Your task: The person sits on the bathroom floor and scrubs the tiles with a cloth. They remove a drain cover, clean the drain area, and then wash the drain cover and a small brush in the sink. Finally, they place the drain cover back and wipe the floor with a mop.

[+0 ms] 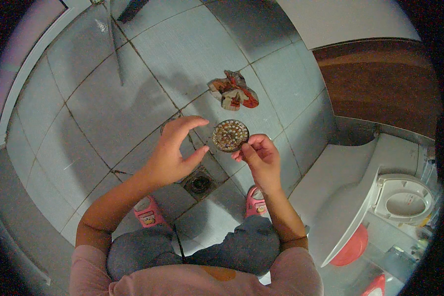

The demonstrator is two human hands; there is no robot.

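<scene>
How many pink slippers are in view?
2: the left slipper, left of the floor drain, and the right slipper, right of it; the trousers hide part of each.

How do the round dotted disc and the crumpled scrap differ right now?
The disc has a round outline; the crumpled scrap is irregular and folded. The disc is brownish with pale dots, while the crumpled scrap mixes red, grey and pale patches. The disc is in the right hand's grip; the crumpled scrap lies on the floor tiles. Neither appears to touch the left hand.
</scene>
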